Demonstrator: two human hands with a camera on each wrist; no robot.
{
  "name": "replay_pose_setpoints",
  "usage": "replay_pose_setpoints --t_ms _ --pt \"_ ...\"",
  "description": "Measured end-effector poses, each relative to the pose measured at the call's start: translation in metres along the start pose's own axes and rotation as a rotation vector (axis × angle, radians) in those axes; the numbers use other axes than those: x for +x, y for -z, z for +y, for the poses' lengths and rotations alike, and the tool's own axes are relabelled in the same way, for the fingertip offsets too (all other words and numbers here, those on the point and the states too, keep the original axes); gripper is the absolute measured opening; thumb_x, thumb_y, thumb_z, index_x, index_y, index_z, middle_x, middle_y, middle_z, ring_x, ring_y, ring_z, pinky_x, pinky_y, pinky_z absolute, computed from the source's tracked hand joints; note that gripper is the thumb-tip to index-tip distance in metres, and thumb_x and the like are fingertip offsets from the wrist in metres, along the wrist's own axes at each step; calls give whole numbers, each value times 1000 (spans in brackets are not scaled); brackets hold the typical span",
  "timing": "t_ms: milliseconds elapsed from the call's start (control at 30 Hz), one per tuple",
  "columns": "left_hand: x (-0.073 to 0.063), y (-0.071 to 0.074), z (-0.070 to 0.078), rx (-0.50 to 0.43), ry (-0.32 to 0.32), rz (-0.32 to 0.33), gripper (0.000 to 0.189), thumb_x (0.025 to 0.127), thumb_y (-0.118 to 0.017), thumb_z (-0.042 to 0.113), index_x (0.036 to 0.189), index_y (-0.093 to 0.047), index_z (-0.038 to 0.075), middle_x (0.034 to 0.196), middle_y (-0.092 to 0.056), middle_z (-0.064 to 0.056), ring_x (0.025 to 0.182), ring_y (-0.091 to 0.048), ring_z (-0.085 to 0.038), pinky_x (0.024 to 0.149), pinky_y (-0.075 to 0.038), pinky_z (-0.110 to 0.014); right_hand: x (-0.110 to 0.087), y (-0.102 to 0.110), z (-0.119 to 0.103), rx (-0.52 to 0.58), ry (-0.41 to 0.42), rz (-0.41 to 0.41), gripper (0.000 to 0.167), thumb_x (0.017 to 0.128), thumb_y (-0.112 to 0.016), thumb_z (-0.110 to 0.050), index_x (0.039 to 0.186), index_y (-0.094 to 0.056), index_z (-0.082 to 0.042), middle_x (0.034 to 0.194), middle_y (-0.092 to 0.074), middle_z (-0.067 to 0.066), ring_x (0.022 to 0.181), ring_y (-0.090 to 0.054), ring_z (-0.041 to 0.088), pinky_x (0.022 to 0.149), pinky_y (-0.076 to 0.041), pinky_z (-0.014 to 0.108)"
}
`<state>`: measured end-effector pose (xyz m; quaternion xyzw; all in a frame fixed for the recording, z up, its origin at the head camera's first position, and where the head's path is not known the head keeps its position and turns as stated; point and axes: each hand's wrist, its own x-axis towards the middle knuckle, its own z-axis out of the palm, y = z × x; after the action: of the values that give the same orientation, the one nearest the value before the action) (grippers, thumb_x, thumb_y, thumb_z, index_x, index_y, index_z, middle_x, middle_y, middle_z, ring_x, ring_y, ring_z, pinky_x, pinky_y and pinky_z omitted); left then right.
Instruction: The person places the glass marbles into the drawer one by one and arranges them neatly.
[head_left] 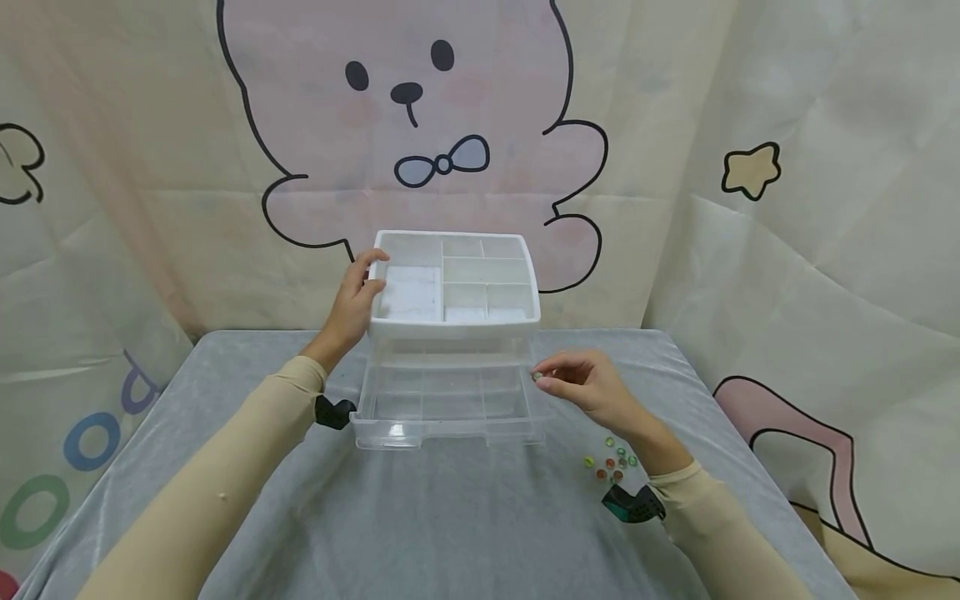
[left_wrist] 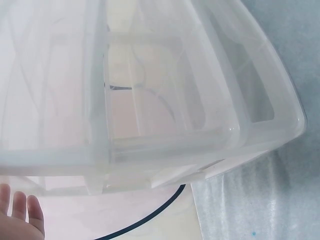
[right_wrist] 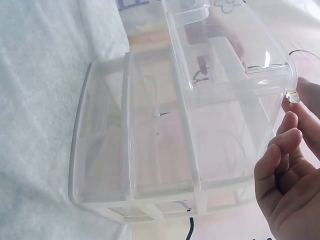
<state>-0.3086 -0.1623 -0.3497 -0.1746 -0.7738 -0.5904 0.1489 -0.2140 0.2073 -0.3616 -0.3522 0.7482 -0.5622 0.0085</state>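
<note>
Though creased, cloth [head_left: 450, 525] before bear backdrop [head_left: 495, 100]

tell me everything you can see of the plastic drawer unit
The drawer unit stands upright on the grey cloth, plastic-looking and translucent. Its white top tray has a larger compartment on the left and smaller ones on the right. The clear top drawer, also divided, is pulled out; lower drawers look closed. The left hand grips the tray's left edge.

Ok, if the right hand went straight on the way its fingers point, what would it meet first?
Most likely the right side wall of the pulled-out clear plastic drawer; depth is unclear, so the right hand, pinching a small glassy bead, might instead pass over the rim.
</note>
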Motion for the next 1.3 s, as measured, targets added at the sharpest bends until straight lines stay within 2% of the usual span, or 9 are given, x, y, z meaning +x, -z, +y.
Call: replay_pose_setpoints --t_ms 133,267,400,433,633,767,1033,1167,1300 --pt "-1 0 0 -2 0 -4 38 103 -35 7 141 -41 0 153 -33 -17 126 -32 -31 105 -25 -47 1 -2 1 9 12 -15 15 95 -63 3 105 -74 0 96 -71 -11 68 -55 4 62 -50 23" --pt "0 -1 -1 -17 7 -2 38 103 -35 5 140 -41 1 149 -35 -18 122 -33 -29 102 -26 -43 1 -4 2 -3 15 -21 18 94 -63 3 105 -75 -5 91 -68 -9 58 -43 9 53 -41 26" --pt "0 -1 -1 -18 9 -5 38 103 -35 5 140 -41 0 147 -35 -17 120 -33 -28 100 -25 -39 0 -5 2 -22 -6 -17 17 95 -64 1 105 -76 -6 93 -66 -8 55 -36 11 51 -37 28" --pt "-2 -1 3 -17 14 -9 38 103 -35 4 140 -40 -1 148 -35 -18 120 -33 -28 100 -25 -39 0 -6 2 -24 -9 -17 17 95 -64 0 105 -76 -6 93 -65 -7 54 -36 12 51 -36 28" --pt "-1 -1 3 -23 1 -4 39 102 -36 3 140 -41 -1 146 -36 -20 117 -33 -27 99 -25 -39 0 -7 2 -27 -33 -19 15 95 -65 -2 107 -75 -1 93 -63 -3 54 -35 12 52 -36 27" --pt "2 -1 -1 -21 4 -2 39 102 -35 3 141 -41 -1 142 -36 -22 113 -33 -22 97 -26 -36 0 -8 0 -39 -51 -20 18 96 -65 -4 107 -72 7 93 -63 0 56 -35 10 54 -37 26" --pt "4 0 0 -34 14 -2 40 101 -34 -1 140 -40 -5 141 -35 -29 109 -35 -22 96 -28 -35 2 -8 -2 -62 -85 -25 20 96 -65 -6 110 -72 7 96 -62 2 57 -36 10 56 -38 26" --pt "2 0 0 -28 8 3 39 102 -35 3 140 -41 0 143 -35 -25 112 -35 -22 97 -28 -35 3 -6 -1 -74 -79 -35 22 96 -64 -4 112 -69 11 86 -57 2 53 -34 11 51 -35 26" --pt "1 0 1 -24 10 2 39 102 -35 4 141 -41 2 146 -35 -22 113 -35 -22 97 -29 -36 2 -3 -1 -94 -90 -24 20 96 -64 -4 113 -69 6 75 -49 2 51 -34 11 47 -33 26"
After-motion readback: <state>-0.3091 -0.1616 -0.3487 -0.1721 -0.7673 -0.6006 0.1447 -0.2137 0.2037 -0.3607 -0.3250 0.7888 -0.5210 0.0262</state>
